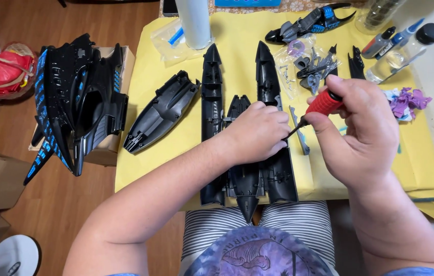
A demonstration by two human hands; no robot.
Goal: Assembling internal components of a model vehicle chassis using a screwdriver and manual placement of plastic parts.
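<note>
Near the front edge of the yellow table (pixel 421 168), the left hand (pixel 258 134) presses closed on the black toy hull (pixel 247 179). The right hand (pixel 360 128) pinches a red-handled screwdriver (pixel 319 106), its tip probably at a screw. The hull looks light, stiff plastic, best steadied mid-body.

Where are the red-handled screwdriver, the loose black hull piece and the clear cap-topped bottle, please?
red-handled screwdriver (pixel 324 103): head view, on its red grip.
loose black hull piece (pixel 161 111): head view, mid-body, left of the long model.
clear cap-topped bottle (pixel 403 53): head view, on its clear body.
</note>
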